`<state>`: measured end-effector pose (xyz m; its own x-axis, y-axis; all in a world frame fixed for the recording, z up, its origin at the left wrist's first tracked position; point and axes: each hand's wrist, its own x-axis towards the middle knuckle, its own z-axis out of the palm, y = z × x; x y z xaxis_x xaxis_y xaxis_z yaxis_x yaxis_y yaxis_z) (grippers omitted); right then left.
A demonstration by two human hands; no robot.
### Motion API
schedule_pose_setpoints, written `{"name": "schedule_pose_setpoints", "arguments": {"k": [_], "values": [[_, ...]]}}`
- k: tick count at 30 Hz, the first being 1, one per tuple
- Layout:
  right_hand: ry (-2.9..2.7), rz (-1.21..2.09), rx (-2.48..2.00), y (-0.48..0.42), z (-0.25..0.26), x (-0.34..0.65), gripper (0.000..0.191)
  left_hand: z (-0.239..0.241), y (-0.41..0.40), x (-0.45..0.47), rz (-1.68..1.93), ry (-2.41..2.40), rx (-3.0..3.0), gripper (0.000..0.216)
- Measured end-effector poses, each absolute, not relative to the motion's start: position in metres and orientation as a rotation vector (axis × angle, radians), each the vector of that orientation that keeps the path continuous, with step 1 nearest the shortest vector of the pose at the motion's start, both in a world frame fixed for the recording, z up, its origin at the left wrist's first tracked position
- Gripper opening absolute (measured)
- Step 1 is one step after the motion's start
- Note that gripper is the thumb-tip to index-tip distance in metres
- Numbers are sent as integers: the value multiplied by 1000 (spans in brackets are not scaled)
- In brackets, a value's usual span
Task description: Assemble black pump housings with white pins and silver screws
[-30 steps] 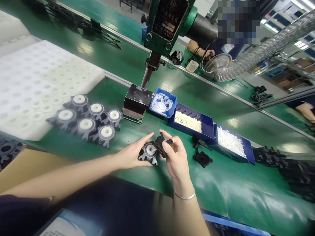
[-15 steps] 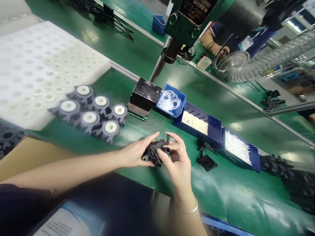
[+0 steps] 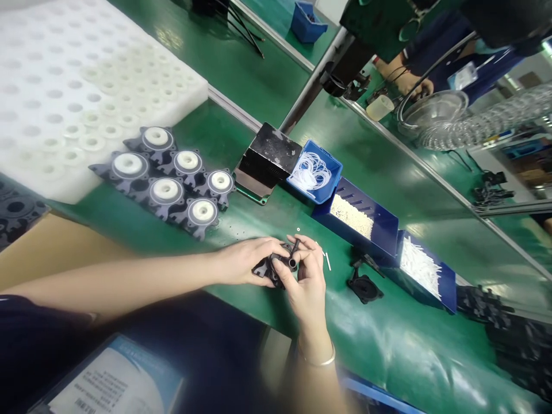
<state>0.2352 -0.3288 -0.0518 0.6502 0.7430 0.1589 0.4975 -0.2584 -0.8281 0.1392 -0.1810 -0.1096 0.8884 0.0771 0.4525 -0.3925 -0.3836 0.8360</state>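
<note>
My left hand grips a black plastic pump housing from its left side, above the green bench. From the right, my right hand pinches the same part with thumb and fingers around its short pipe stubs. One open pipe end faces me; fingers cover much of the rest. Just beyond the right hand lie a small white ring and a thin white rod. Another black plastic cover rests on the bench to the right.
Several black housings with white rotors stand at left, beside a white foam tray. A black-topped press base is behind. Blue bins hold white rings, small cream pieces and white rods. Across the bench a co-worker's hand shows.
My view has shifted, so the bench items sit differently. My left fingers have closed further over the pump housing. The small ring and rod on the bench now show past my right hand.
</note>
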Motion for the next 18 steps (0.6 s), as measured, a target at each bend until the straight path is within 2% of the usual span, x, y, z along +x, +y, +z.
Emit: {"name": "schedule_pose_setpoints", "arguments": {"k": [12, 18], "values": [[-993, 221, -1949, -330, -64, 226, 25, -108, -180, 137, 426, -167, 1920, 58], [-1043, 350, -1915, -336, -50, 236, 26, -103, -180, 135, 411, -129, 1946, 61]]}}
